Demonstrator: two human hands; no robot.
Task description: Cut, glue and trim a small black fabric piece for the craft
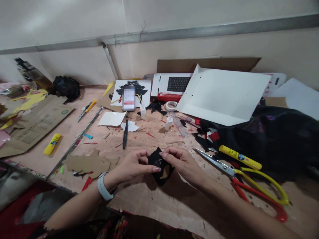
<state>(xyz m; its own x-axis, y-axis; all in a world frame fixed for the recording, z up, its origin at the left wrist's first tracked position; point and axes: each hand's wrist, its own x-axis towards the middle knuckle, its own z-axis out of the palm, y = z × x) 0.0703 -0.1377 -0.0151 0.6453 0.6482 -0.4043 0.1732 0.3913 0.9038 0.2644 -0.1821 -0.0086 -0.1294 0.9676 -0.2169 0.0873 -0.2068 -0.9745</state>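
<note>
A small black piece of fabric (161,182) is held between both hands, just above the table in front of me. A tan bit of cardboard (165,172) shows on its lower right part, and a glossy patch, perhaps glue, lies at its middle. My left hand (136,165), a pale watch on its wrist, pinches the left side of the fabric with the thumb across its face. My right hand (181,162) has its thumb and finger closed on the upper right edge. The fingertips behind the fabric are hidden.
To the right lie large scissors (233,172) and a yellow glue stick (239,157). Ahead stand small white glue bottles (168,124) and a phone (129,99). Cut cardboard (88,162) lies at left. A white sheet (221,94) leans at the back right.
</note>
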